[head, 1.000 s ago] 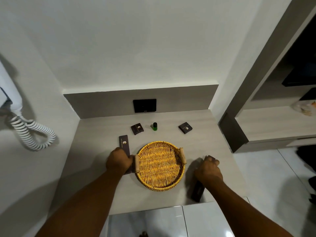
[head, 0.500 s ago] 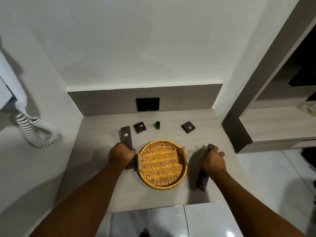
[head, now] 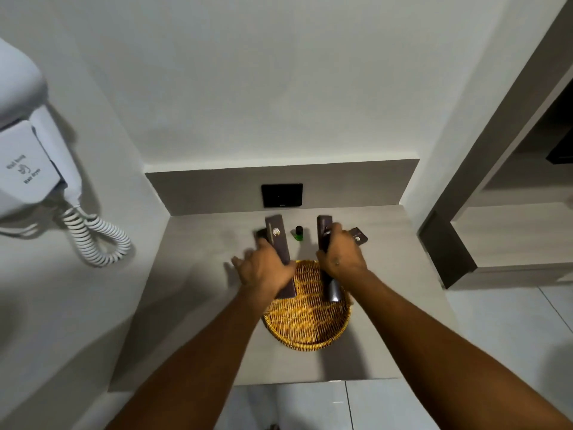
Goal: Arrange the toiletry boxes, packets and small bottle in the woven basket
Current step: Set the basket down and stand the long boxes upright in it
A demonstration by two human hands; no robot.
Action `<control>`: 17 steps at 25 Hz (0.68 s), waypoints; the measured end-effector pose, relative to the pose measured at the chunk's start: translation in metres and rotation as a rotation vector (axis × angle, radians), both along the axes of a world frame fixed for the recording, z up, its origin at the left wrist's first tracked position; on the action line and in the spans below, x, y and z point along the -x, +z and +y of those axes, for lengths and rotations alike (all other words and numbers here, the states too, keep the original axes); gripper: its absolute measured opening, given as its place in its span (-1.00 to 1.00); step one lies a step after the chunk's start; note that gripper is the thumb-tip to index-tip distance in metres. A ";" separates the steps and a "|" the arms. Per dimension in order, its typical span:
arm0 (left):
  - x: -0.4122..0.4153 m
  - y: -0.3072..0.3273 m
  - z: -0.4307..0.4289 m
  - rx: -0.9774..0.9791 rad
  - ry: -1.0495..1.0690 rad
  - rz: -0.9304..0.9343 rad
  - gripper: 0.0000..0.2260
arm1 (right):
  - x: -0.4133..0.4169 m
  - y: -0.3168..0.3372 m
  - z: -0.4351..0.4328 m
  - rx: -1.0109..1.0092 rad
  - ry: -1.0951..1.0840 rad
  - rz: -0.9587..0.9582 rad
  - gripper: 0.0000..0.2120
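Green bottle (head: 299, 233) stands between hands' (head: 269, 270) boxes (head: 280, 243).

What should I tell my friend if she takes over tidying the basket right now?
Left hand: holds a long dark box with gold logo over the round woven basket.
Right hand: holds a second long dark box over it too.
On the counter behind: small green bottle, small square dark packet, another partly hidden one.
Done: nothing released in the basket.
Left: everything.

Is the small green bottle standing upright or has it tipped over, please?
Upright. The small green bottle stands on the counter behind the woven basket, its dark cap on top, untouched between the raised boxes.
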State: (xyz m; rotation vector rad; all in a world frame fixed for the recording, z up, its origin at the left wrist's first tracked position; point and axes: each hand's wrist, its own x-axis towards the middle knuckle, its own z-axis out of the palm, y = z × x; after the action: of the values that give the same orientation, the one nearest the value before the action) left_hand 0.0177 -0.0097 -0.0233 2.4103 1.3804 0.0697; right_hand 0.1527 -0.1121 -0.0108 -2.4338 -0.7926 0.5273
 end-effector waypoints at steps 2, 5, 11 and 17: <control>0.003 -0.016 -0.013 -0.058 -0.086 0.142 -0.25 | 0.005 -0.019 -0.004 0.081 0.049 -0.066 -0.55; 0.006 -0.031 -0.018 -0.077 -0.143 0.264 -0.15 | 0.005 -0.037 -0.011 0.155 0.092 -0.116 -0.59; 0.002 -0.038 -0.014 -0.012 -0.118 0.300 -0.11 | 0.005 -0.049 -0.013 0.266 0.125 -0.240 -0.60; -0.007 -0.043 -0.007 -0.124 -0.138 0.269 -0.16 | 0.003 -0.062 -0.011 0.261 0.110 -0.244 -0.56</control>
State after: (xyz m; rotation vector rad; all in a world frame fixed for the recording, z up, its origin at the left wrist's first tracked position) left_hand 0.0243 -0.0164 -0.0658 2.6910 1.3490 -0.2173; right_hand 0.1495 -0.1228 -0.0730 -2.7439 -1.0182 0.3990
